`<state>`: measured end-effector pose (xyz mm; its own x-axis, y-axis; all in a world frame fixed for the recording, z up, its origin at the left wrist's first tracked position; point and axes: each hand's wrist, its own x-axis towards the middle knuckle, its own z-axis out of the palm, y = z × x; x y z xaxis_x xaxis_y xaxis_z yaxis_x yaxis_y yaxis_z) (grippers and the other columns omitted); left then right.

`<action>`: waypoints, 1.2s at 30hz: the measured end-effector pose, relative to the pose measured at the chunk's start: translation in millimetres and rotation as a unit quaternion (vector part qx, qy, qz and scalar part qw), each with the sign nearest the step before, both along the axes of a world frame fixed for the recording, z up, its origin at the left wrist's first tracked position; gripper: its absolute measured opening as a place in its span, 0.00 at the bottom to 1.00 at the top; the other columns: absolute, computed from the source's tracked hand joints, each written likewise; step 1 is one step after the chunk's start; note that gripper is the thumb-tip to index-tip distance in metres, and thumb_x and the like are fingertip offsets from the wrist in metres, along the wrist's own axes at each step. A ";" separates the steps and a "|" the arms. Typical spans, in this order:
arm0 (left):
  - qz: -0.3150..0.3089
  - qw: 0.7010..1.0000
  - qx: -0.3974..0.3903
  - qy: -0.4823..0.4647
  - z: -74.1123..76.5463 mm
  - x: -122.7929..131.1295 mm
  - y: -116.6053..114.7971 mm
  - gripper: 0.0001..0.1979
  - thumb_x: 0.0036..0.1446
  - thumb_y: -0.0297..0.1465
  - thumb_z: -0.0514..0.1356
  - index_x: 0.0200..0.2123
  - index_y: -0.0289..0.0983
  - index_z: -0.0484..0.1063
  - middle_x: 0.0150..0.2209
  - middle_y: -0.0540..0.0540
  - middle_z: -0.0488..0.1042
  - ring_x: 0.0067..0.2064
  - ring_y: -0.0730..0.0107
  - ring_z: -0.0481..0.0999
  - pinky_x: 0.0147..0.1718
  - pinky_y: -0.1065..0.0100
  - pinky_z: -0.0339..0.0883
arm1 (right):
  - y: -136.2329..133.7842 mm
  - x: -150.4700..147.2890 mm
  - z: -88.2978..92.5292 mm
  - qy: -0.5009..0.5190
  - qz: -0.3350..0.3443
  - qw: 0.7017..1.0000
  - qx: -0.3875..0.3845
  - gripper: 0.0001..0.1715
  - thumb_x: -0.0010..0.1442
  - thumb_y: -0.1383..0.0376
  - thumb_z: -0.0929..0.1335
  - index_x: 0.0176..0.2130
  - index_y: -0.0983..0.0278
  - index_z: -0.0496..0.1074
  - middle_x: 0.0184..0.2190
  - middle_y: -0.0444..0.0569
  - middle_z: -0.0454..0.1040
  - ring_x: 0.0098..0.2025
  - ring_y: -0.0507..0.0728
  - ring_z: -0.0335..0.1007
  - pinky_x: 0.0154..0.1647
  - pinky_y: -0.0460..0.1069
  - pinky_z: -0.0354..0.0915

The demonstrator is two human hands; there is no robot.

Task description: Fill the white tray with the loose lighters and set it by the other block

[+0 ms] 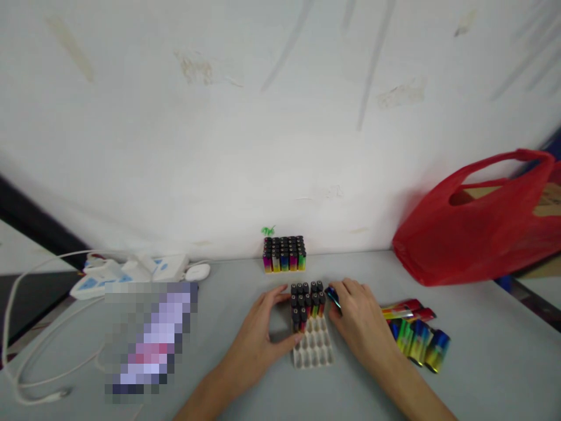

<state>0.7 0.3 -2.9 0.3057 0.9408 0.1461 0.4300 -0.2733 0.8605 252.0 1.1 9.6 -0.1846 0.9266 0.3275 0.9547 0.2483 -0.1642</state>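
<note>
A white slotted tray (313, 349) lies on the grey table, its far half filled with upright rainbow-coloured lighters (307, 303) with black caps. My left hand (258, 327) rests against the tray's left side, thumb at its near-left edge. My right hand (357, 318) is at the tray's right side, fingers pinching a blue lighter (333, 296) by the far-right slots. A pile of loose rainbow lighters (416, 336) lies just right of my right hand. A full tray of lighters (284, 254) stands farther back by the wall.
A red plastic bag (473, 234) over a cardboard box sits at the right by the wall. A white power strip with plugs (131, 272) and white cables (26, 327) lie at the left. A blurred-out item (151, 339) lies left of my left arm.
</note>
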 end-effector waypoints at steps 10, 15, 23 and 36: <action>0.007 1.000 -0.001 -0.002 1.3 0.3 -0.8 0.42 0.57 0.29 0.76 0.71 0.46 0.65 0.67 0.39 0.76 0.69 0.43 0.75 0.71 0.41 0.64 | -2.6 -0.1 -0.7 0.198 0.014 0.980 -0.025 0.16 0.73 0.71 0.62 0.57 0.62 0.70 0.47 0.56 0.80 0.48 0.65 0.80 0.49 0.55 0.69; -0.001 1.000 0.001 -0.003 -1.0 0.1 -0.4 0.42 0.58 0.29 0.76 0.71 0.46 0.65 0.67 0.39 0.75 0.69 0.44 0.74 0.72 0.40 0.63 | -5.8 -4.6 11.2 0.359 -0.008 0.931 -0.065 0.12 0.78 0.57 0.61 0.54 0.59 0.68 0.34 0.45 0.77 0.36 0.61 0.76 0.41 0.53 0.67; -0.003 1.000 0.005 -0.009 0.2 0.0 -0.8 0.41 0.57 0.29 0.76 0.71 0.46 0.66 0.67 0.38 0.76 0.68 0.43 0.75 0.71 0.40 0.65 | 1.5 -3.8 14.1 0.535 -0.009 0.829 -0.160 0.30 0.74 0.40 0.64 0.36 0.61 0.75 0.23 0.41 0.64 0.26 0.56 0.60 0.26 0.50 0.52; 0.000 1.000 0.003 -0.001 -1.9 0.1 -0.1 0.42 0.57 0.28 0.76 0.71 0.46 0.65 0.67 0.38 0.75 0.69 0.43 0.74 0.71 0.40 0.64 | -2.0 -9.8 17.6 0.677 0.008 0.668 -0.310 0.41 0.64 0.28 0.63 0.23 0.58 0.60 0.18 0.35 0.48 0.21 0.51 0.41 0.25 0.50 0.42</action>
<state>0.8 0.2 -4.8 0.3051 0.9400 0.1527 0.4290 -0.2788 0.8592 242.2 -0.9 27.3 -0.1192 0.9633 -0.2407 -0.1752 -0.2590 -0.9498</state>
